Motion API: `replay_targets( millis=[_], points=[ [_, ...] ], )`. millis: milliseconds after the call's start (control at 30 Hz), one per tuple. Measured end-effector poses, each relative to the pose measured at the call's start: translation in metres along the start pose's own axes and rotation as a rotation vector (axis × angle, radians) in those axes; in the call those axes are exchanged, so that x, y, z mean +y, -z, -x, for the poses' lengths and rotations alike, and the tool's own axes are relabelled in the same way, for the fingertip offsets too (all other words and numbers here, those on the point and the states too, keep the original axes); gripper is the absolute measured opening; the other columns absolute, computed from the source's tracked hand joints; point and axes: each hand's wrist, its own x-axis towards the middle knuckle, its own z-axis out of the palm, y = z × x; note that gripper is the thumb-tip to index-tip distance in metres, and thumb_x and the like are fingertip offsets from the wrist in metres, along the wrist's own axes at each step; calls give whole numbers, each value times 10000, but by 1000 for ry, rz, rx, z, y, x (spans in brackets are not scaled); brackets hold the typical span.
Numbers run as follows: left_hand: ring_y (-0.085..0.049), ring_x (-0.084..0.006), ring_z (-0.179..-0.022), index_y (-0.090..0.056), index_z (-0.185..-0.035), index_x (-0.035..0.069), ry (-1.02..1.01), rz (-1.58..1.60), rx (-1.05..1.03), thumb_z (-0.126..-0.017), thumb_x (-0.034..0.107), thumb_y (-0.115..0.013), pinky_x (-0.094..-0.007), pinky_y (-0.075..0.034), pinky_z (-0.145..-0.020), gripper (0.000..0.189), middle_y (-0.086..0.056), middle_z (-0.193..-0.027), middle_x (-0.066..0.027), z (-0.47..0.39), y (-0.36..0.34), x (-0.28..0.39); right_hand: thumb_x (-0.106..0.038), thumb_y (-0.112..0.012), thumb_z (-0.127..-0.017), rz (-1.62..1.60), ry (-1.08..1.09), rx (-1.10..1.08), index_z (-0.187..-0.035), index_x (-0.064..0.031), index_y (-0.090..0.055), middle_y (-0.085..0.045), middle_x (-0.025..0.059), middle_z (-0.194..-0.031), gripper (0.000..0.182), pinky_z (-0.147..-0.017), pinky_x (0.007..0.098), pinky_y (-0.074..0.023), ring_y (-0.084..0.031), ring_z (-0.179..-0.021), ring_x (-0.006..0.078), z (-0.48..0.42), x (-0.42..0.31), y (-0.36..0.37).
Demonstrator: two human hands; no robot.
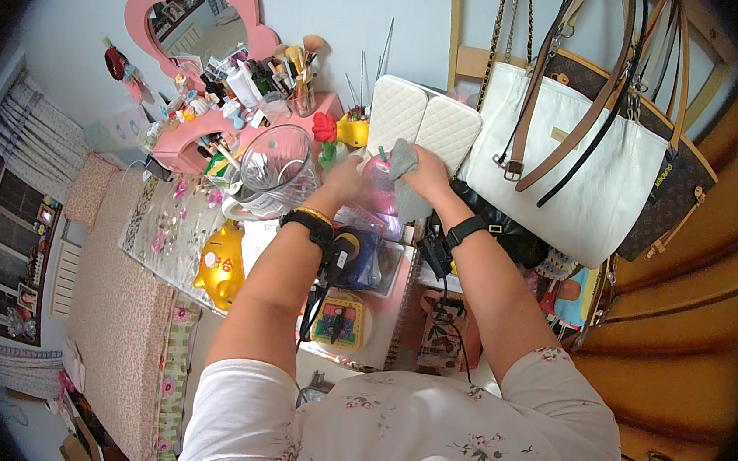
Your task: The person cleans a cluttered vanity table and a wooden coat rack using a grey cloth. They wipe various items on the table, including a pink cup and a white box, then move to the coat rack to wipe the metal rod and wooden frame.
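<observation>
A grey cloth [409,191] hangs from my right hand [425,171], whose fingers are closed on its upper part. Directly left of the cloth stands a pink translucent container [380,187] with a small green piece at its top. My left hand [346,181] is blurred and close to the container's left side; whether it touches or grips it cannot be told. Behind my hands, a white quilted case [428,116] leans upright. A red crocheted rose [324,128] with a green stem rises beyond my left hand, beside a yellow figure [353,131].
Left of my hands are a clear plastic bowl-like vessel [277,159] and a golden piggy bank [219,266]. A pink vanity mirror [200,21] and makeup brushes [301,58] stand behind. At right hang a white handbag [573,153] and other bags. A round patterned box [339,323] sits near the front edge.
</observation>
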Motion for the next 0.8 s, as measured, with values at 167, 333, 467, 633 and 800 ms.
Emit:
replay_targets(
  millis=[167, 333, 467, 633, 800],
  points=[
    [-621, -243, -762, -401, -1275, 54, 10, 235, 34, -778, 78, -584, -339, -544, -558, 529, -564, -1057, -203, -17, -14, -29, -183, -718, -632, -219, -170, 65, -1154, -37, -522, -615, 164, -1006, 577, -830, 391, -446, -586, -942, 315, -2, 1, -4],
    [-596, -294, -879, -478, -1176, 21, 22, 173, 61, -762, 110, -563, -352, -492, -715, 432, -584, -1027, -219, 8, -9, 8, -297, -742, -637, -427, -228, 49, -1264, -32, -414, -501, 189, -1180, 755, -910, 387, -391, -499, -1084, 293, 11, 7, -1],
    [-587, -317, -941, -534, -1047, -23, 49, -5, 171, -763, 152, -576, -373, -471, -774, 337, -592, -1011, -235, 10, -12, 12, -284, -748, -609, 106, 42, -10, -1262, -37, -402, -455, 196, -1187, 779, -948, 382, -367, -439, -1126, 323, 39, -44, -5],
    [-609, -318, -889, -523, -994, -44, 107, 276, 148, -786, 193, -583, -381, -485, -737, 322, -594, -989, -230, -10, -19, -23, -257, -741, -584, 113, 4, -118, -1153, -130, -504, -526, 172, -1079, 629, -897, 378, -411, -484, -1052, 339, 14, -52, 7],
    [-641, -311, -685, -480, -1009, -45, 207, 408, 79, -787, 130, -570, -382, -519, -553, 296, -591, -932, -225, 5, -12, 5, -238, -718, -612, -32, -8, -143, -1059, -112, -562, -583, 160, -1004, 490, -836, 378, -437, -542, -973, 330, 4, -32, 11]
  ],
)
